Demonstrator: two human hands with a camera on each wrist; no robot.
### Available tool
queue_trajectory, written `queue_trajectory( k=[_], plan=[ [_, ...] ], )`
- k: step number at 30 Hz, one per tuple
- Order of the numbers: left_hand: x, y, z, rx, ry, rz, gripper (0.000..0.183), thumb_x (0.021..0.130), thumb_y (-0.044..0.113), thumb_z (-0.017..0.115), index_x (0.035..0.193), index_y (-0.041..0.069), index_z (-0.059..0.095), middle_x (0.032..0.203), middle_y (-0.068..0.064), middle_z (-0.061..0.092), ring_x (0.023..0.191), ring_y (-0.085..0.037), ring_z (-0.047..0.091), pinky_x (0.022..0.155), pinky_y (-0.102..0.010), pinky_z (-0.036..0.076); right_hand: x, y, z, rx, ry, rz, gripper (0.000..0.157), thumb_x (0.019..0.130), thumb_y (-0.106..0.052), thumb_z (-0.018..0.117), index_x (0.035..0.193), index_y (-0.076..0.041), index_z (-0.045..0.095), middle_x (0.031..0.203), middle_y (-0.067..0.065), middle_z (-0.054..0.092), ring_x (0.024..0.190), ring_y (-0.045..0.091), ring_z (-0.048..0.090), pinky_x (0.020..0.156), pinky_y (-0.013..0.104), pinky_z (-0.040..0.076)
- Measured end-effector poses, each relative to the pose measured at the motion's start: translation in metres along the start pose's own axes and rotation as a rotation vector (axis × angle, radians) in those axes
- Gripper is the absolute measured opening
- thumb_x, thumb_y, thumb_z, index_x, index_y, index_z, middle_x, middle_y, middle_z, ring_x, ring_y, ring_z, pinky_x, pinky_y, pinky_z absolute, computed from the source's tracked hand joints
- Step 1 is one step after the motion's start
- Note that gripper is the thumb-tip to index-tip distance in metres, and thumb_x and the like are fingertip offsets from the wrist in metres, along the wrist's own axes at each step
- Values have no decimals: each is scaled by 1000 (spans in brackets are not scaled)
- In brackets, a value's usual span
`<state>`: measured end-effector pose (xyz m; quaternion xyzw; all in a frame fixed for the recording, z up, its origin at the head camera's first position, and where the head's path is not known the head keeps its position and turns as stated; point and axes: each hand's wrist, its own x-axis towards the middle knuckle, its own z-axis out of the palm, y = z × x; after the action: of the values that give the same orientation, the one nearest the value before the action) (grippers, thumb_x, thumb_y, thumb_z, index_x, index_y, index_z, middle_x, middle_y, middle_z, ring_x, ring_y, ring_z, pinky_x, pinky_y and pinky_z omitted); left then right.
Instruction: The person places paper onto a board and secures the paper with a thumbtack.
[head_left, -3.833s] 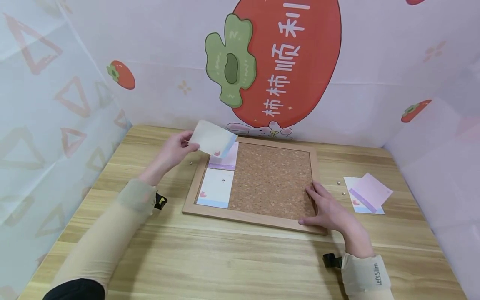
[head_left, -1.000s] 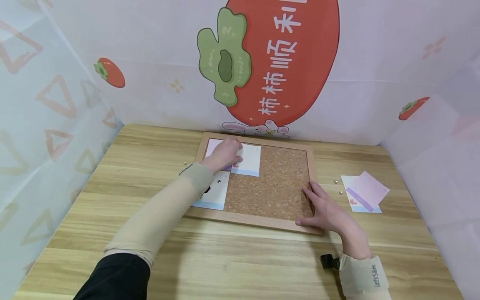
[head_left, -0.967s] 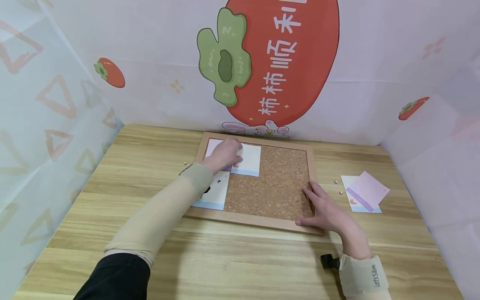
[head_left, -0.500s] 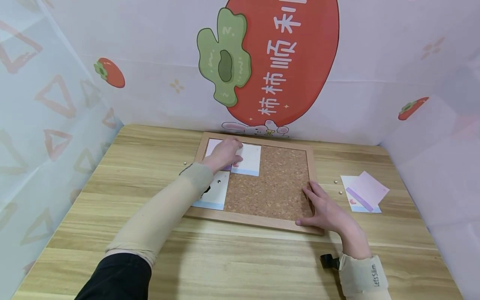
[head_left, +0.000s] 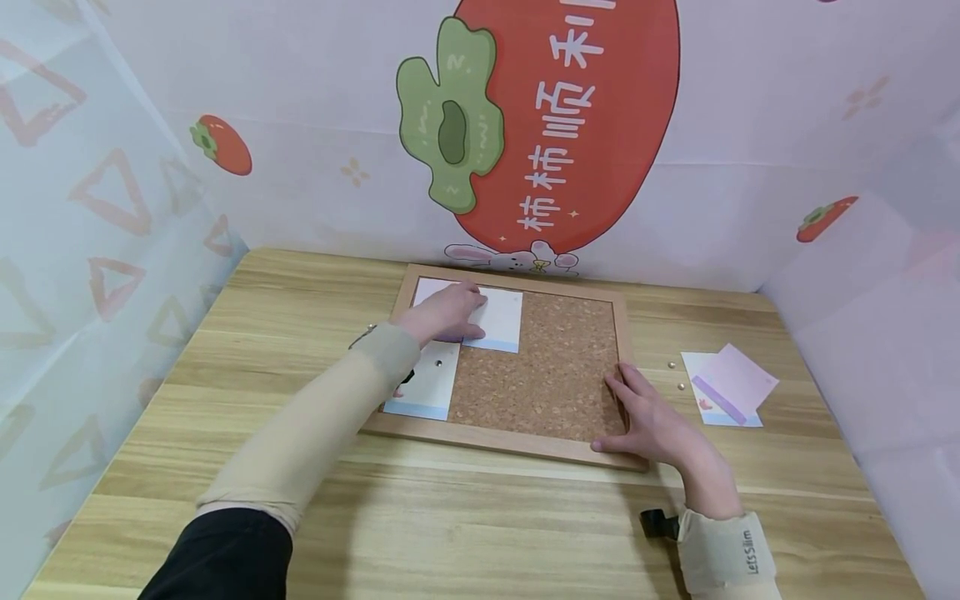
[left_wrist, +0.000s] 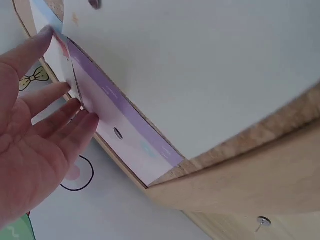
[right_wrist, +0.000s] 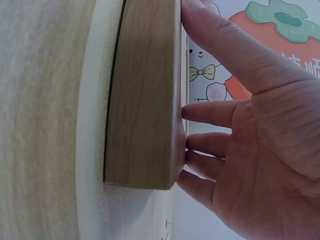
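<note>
Left hand (head_left: 444, 313): your fingers have just spread, touching the white, blue-edged paper card (head_left: 502, 315) — likely positioned.
Right hand (head_left: 666, 429): your fingers apart, touching the wood-framed rectangular cork board's (head_left: 540, 383) corner.
Card: along the board's far edge.

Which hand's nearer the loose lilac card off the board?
Right. The right hand rests at the near right corner of the corkboard, left of the lilac card; the left hand is at the corkboard's far left corner, farther away.

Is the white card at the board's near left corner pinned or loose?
Pinned, apparently: a silver pin head shows on the white card.
</note>
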<state>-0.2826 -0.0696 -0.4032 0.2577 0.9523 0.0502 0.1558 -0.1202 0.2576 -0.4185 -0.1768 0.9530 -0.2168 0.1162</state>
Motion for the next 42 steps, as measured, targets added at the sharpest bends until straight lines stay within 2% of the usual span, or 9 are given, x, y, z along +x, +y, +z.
queue_trajectory(
  k=[3, 10, 14, 27, 35, 42],
  plan=[
    [-2, -2, 0, 5, -27, 17, 69, 95, 42, 66, 150, 6, 44, 157, -17, 39, 145, -32, 39, 121, -43, 34, 0, -1, 0, -1, 0, -2, 104, 74, -41, 87, 147, 13, 36, 159, 36, 17, 147, 53, 21, 115, 64, 31],
    [-2, -5, 1, 1, -33, 11, 70, 97, 42, 63, 153, 7, 40, 159, -17, 36, 147, -33, 36, 122, -45, 32, 3, -3, -1, -21, 15, -19, 102, 74, -40, 87, 147, 11, 37, 159, 36, 21, 146, 53, 23, 115, 64, 31],
    [-1, -7, 1, 8, -33, 7, 70, 97, 44, 63, 153, 8, 40, 160, -16, 35, 148, -33, 35, 123, -45, 31, 12, -13, -1, -42, 23, -33, 100, 77, -42, 85, 149, 7, 37, 160, 32, 24, 148, 50, 22, 117, 64, 29],
    [1, -7, 4, 8, -29, -7, 71, 96, 43, 64, 153, 8, 40, 159, -16, 37, 146, -33, 38, 122, -45, 33, 75, -70, 5, -125, -55, -175, 96, 81, -50, 79, 155, -6, 35, 163, 20, 29, 152, 40, 26, 121, 56, 28],
    [0, -4, 4, -4, -25, -15, 70, 95, 43, 66, 152, 9, 42, 158, -16, 38, 145, -33, 39, 121, -46, 34, 104, -82, 21, -125, -112, -180, 92, 86, -52, 74, 156, -8, 33, 166, 15, 25, 155, 35, 21, 125, 51, 24],
    [-1, -2, 4, -11, -17, -9, 70, 96, 43, 65, 152, 8, 41, 158, -16, 38, 145, -33, 39, 121, -45, 34, 120, -88, 28, -161, -98, -183, 70, 98, -44, 60, 154, -7, 38, 165, 14, 27, 155, 32, 23, 125, 48, 24]
  ],
)
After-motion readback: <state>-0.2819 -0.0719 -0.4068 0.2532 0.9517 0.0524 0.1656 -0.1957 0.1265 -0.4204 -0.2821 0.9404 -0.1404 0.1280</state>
